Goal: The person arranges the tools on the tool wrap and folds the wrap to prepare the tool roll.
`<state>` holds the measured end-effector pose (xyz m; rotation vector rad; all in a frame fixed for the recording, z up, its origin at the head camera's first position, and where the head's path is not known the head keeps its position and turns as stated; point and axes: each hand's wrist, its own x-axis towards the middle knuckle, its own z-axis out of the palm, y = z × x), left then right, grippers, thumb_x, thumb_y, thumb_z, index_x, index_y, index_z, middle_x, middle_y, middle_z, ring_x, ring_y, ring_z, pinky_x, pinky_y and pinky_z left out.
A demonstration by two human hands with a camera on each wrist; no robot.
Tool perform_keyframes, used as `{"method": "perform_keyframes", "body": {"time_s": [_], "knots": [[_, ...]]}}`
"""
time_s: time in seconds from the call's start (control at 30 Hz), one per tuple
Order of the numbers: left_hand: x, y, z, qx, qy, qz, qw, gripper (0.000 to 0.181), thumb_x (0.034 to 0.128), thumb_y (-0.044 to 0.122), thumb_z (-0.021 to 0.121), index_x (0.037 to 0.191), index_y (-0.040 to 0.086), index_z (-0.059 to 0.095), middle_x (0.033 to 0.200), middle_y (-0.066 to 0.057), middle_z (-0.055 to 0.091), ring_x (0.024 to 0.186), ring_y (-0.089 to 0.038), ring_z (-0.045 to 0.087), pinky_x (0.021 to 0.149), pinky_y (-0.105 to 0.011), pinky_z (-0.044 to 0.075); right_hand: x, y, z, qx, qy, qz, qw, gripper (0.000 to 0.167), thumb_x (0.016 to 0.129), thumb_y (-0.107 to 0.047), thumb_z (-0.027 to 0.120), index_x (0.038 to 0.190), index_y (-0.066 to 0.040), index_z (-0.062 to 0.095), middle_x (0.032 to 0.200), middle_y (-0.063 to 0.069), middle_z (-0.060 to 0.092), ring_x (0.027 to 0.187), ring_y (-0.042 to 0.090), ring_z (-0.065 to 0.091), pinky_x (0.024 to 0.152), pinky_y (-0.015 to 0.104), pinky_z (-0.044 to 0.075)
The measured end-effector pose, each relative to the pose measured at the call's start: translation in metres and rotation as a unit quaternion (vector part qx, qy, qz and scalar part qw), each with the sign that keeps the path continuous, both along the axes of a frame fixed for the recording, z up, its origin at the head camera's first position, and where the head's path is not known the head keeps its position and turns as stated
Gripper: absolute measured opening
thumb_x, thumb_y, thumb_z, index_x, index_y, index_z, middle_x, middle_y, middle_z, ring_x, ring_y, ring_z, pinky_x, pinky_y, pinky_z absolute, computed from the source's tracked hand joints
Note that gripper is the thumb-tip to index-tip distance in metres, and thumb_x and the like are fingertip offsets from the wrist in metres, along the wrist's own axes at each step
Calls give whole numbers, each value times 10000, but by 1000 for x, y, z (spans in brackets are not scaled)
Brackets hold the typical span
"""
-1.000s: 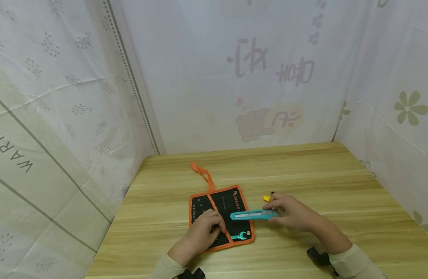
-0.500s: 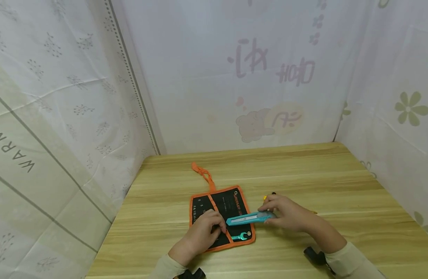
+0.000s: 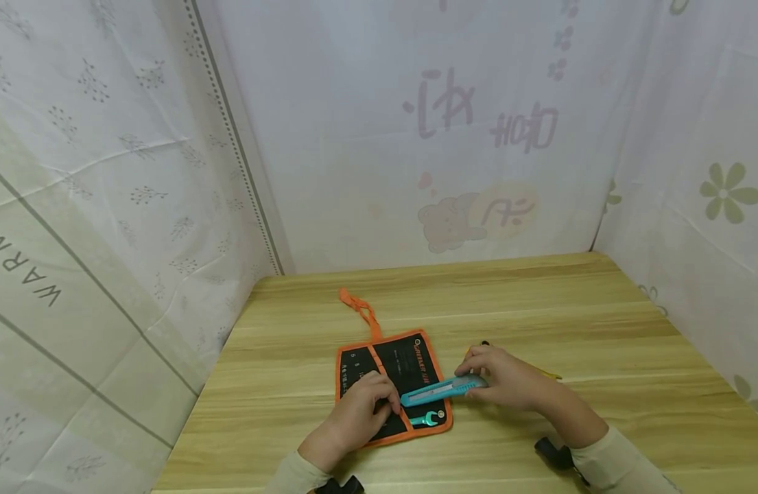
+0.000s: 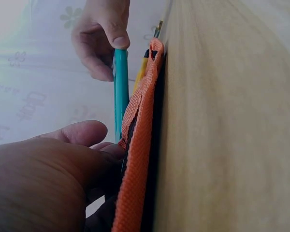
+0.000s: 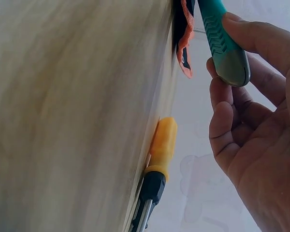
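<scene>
Left of the middle of the desk (image 3: 280, 343), and well apart from its far edge, one black tool pouch (image 3: 406, 357) with orange trim is laid flat. One orange strap (image 3: 362, 307), attached to the pouch's far side, is extended toward the desk's far edge. One green wrench (image 3: 425, 418) is carried in the pouch, its open end shown beside the near right corner.

Utility knife (image 3: 439, 391), teal, one: held over the right half of the pouch. Its long axis is set crosswise, a little askew to the desk's far edge; the narrow end is pointed left and slightly toward the person, the grey end right. The narrow end is brought up to the pouch's orange band; whether it is inside the pocket cannot quite be made out.

Hands, two. By the right hand (image 3: 505, 379) the knife is pinched near its grey end, between thumb and fingers. By the left hand (image 3: 365, 408) the pouch is held at the band, fingers curled, close to the knife's narrow end.

Yellow-handled tool (image 5: 163, 142), one seen: laid on the desk to the right of the pouch, mostly covered by the right hand in the head view.
</scene>
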<state>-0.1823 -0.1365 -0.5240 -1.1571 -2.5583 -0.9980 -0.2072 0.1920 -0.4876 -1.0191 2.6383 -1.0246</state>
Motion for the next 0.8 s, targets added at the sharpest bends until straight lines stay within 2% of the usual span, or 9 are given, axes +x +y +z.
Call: {"method": "perform_keyframes", "body": {"time_s": [0.43,0.67,0.8], "knots": [[0,1,-2,70,-13,-81,9999,257,885,20,694,841,261,618,902,189,609,842,-15,478,745,-194,453,-3,-3,-7,-13,377,140,9992,265,843,-259,785,1101,-275,733,1013,-135,568,908,78,525,747,257,487],[1,2,-1,-52,183,-48,9998,309,873,6,694,816,271,546,873,214,552,819,-6,416,713,-170,418,-5,-6,-8,52,240,159,9996,255,855,-264,772,1107,-266,735,1001,-137,573,909,82,523,751,256,486],[1,3,-2,-21,270,-138,9995,311,879,-2,684,828,265,534,875,205,545,815,-21,415,706,-171,414,-5,-9,-8,27,36,236,9997,254,858,-256,768,1108,-263,729,1007,-141,579,930,79,523,785,265,493]]}}
